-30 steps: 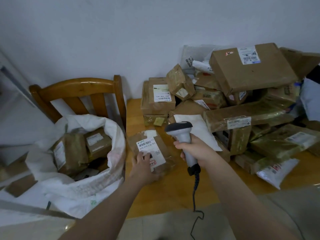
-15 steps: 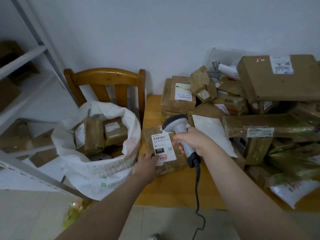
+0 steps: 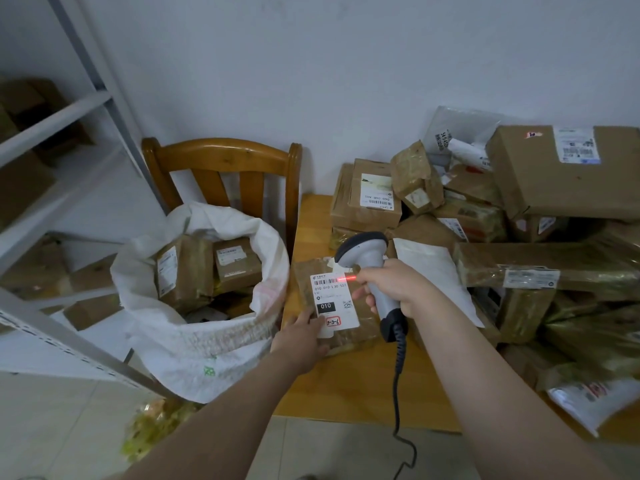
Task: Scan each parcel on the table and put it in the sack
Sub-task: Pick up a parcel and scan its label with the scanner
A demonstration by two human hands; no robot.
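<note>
- The sack (image 3: 194,341) gapes at the parcel's 9 o'clock, part filled.
- The left hand (image 3: 301,336) pinches the parcel's 7 o'clock corner, thumb on top.
- The parcel (image 3: 306,282) lies flat on the tabletop (image 3: 346,386). It looks thin, light and tape-slick, so an edge pinch suits it.
- The right hand (image 3: 391,289), at 2 o'clock, is wrapped round the scanner (image 3: 363,247).

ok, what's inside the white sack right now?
The sack holds two brown labelled parcels: a taller parcel and a smaller box beside it. Below them only dark shapes; anything deeper is covered.
</note>
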